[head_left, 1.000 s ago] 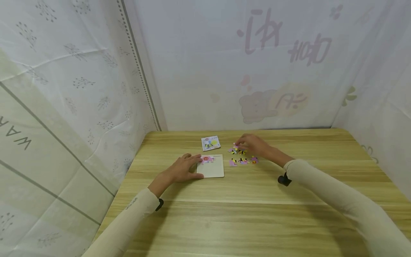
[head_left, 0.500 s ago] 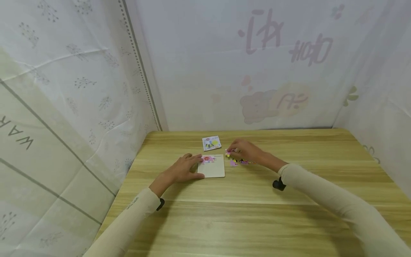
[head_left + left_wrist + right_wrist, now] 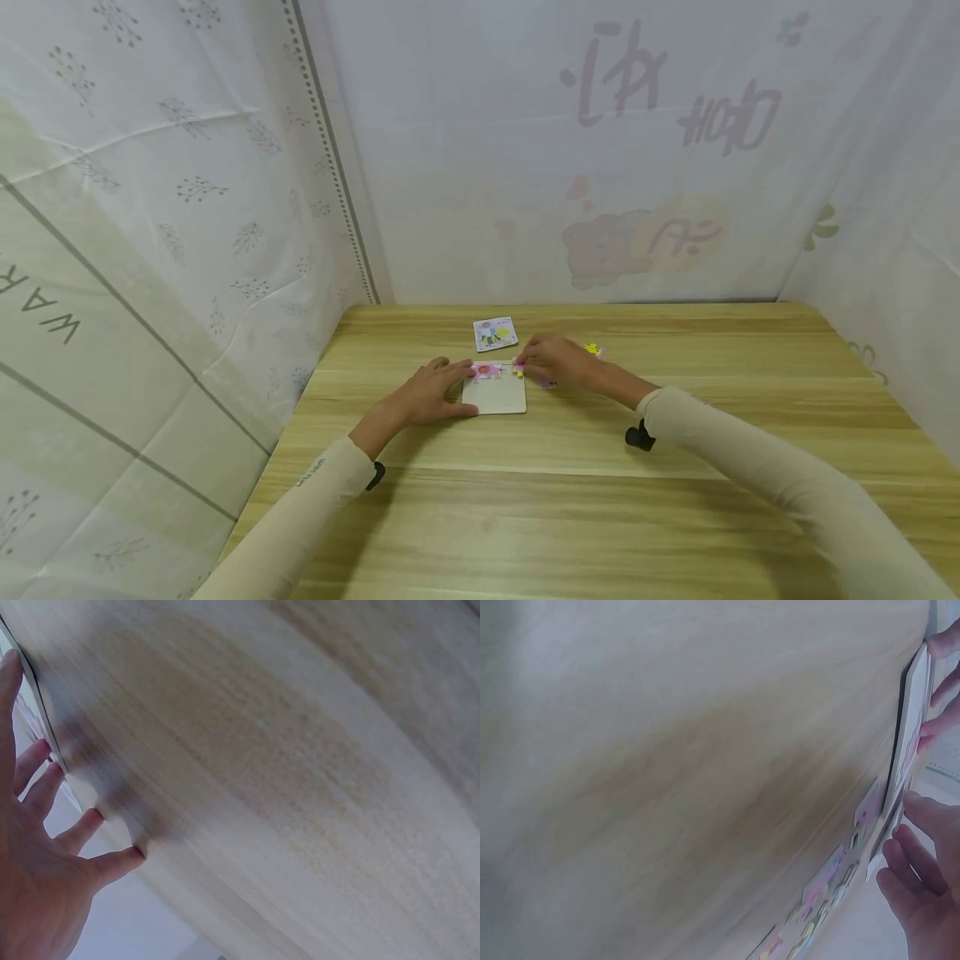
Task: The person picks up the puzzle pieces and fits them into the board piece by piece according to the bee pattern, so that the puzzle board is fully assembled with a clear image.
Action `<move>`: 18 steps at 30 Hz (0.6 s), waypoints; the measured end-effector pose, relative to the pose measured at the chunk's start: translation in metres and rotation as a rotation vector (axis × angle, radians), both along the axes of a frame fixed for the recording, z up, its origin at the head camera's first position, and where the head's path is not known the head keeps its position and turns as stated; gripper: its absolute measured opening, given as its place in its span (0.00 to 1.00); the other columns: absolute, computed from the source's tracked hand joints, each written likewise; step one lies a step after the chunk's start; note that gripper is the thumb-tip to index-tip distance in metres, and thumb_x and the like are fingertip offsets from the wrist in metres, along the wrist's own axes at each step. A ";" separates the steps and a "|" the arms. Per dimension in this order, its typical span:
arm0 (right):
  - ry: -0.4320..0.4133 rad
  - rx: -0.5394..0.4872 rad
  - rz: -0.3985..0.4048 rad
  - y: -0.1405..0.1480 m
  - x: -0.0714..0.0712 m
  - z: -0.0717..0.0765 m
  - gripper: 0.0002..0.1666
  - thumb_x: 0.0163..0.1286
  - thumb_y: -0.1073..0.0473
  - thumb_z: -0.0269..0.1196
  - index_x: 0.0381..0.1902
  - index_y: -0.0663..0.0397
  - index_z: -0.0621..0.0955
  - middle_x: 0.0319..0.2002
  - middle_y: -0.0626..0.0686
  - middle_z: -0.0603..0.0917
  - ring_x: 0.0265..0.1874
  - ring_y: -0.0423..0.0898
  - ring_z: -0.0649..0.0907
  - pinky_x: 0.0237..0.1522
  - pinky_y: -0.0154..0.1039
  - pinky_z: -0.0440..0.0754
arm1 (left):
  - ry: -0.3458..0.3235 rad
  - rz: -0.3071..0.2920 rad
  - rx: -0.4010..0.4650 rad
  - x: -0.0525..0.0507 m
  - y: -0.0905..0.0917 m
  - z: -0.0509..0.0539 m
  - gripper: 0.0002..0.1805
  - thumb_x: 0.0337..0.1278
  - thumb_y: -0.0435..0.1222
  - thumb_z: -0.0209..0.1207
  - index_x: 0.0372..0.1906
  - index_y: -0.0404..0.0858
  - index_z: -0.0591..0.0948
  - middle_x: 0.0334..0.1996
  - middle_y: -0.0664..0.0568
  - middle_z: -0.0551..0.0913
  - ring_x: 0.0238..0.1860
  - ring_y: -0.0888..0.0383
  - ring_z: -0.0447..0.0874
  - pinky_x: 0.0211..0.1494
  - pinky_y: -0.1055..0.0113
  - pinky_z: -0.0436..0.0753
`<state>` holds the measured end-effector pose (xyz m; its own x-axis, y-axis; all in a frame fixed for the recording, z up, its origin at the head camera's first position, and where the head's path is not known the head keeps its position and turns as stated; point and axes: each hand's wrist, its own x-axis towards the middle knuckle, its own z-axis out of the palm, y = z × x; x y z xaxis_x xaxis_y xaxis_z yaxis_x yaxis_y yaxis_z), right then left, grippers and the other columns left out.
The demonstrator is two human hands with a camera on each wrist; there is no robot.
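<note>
A square, pale puzzle board [image 3: 495, 400] lies on the wooden table, with pink puzzle pieces [image 3: 488, 372] set along its upper left. My left hand [image 3: 427, 395] rests on the board's left side, fingers spread and thumb at the near corner. Between thumb and fingertips, my right hand [image 3: 562, 363] pinches a pink and yellow puzzle piece [image 3: 519, 371] at the board's upper right corner. Whether that piece touches the board cannot be told. In the right wrist view, loose puzzle pieces [image 3: 826, 876] lie in a row beside the board; the head view shows them mostly covered by the right hand.
Behind the board lies a square picture card [image 3: 495, 334] with a bee on it. A yellow and pink loose piece [image 3: 593, 349] shows beyond the right wrist. Fabric curtains [image 3: 465, 167] hang around the table [image 3: 480, 517].
My right hand has moved left from the loose pieces to the board's upper right corner, carrying a pink and yellow puzzle piece. My left hand has stayed on the board.
</note>
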<state>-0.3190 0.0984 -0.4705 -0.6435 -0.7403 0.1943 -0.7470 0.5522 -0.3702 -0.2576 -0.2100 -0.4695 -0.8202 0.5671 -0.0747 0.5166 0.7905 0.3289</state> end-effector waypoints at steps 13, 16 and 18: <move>0.045 0.043 0.066 -0.019 0.004 0.001 0.11 0.74 0.58 0.68 0.49 0.56 0.90 0.50 0.55 0.87 0.50 0.50 0.86 0.54 0.45 0.85 | 0.001 -0.006 0.001 0.001 0.001 0.001 0.46 0.64 0.65 0.62 0.78 0.44 0.69 0.80 0.49 0.62 0.79 0.35 0.57 0.76 0.34 0.58; 0.055 0.057 0.065 -0.021 0.005 0.001 0.11 0.74 0.59 0.68 0.49 0.57 0.90 0.50 0.55 0.87 0.50 0.51 0.86 0.54 0.46 0.85 | 0.001 -0.002 -0.010 0.001 0.001 0.002 0.46 0.64 0.65 0.62 0.78 0.45 0.69 0.81 0.50 0.61 0.79 0.35 0.56 0.77 0.35 0.59; 0.064 0.066 0.062 -0.022 0.006 0.002 0.11 0.74 0.59 0.68 0.49 0.57 0.90 0.49 0.55 0.87 0.49 0.50 0.86 0.53 0.45 0.85 | 0.002 -0.002 -0.005 0.001 0.001 0.002 0.45 0.64 0.65 0.62 0.78 0.44 0.69 0.80 0.49 0.62 0.78 0.35 0.57 0.76 0.34 0.59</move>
